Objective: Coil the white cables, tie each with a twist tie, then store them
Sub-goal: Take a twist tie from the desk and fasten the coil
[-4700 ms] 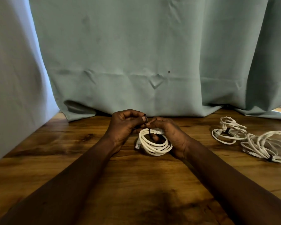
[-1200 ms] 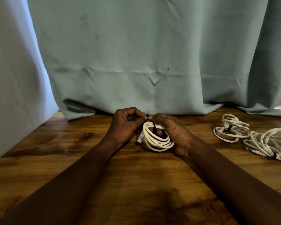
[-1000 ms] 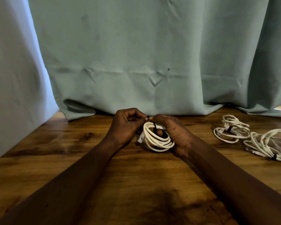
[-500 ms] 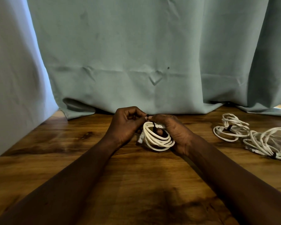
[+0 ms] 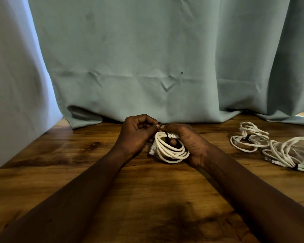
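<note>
A coiled white cable (image 5: 172, 151) stands on edge on the wooden table (image 5: 147, 190) between my hands. A black twist tie (image 5: 166, 136) wraps over the top of the coil. My left hand (image 5: 136, 134) pinches the tie's end just above the coil. My right hand (image 5: 191, 142) grips the coil from the right, with the thumb through its middle and the fingertips meeting the left hand at the tie. A clear plug (image 5: 152, 150) hangs at the coil's left side.
Two other white cable coils lie at the right, a small one (image 5: 249, 139) and a larger one (image 5: 291, 155), each bound with a black tie. A teal curtain (image 5: 165, 67) hangs along the table's back edge and left side.
The coil was lifted a little and tipped more upright since the earliest frame. The tie's long free end has shortened to a stub at my fingertips. Little has moved in the last second.
</note>
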### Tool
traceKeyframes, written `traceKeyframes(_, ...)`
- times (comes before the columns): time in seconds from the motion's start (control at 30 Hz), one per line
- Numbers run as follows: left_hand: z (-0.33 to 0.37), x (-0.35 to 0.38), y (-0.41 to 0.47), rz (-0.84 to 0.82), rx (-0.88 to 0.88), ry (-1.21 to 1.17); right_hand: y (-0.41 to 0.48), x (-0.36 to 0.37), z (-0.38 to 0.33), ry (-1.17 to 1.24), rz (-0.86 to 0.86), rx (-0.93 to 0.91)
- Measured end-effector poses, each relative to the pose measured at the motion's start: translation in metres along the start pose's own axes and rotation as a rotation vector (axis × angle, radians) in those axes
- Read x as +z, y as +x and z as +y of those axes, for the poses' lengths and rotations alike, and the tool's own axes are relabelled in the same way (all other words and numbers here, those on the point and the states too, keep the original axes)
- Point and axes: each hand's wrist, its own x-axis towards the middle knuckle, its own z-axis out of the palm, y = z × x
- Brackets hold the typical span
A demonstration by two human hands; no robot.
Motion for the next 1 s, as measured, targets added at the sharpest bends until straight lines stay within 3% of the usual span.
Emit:
traceKeyframes(0.77,0.004,-0.004,-0.002,-0.052,0.110,0.156,0.007,-0.002,0.005,-0.040,0.084,-0.073)
traceKeyframes(1.0,0.009,-0.005,-0.001,-0.072,0.032,0.062,0.009,-0.005,0.009,-0.090,0.113,-0.160)
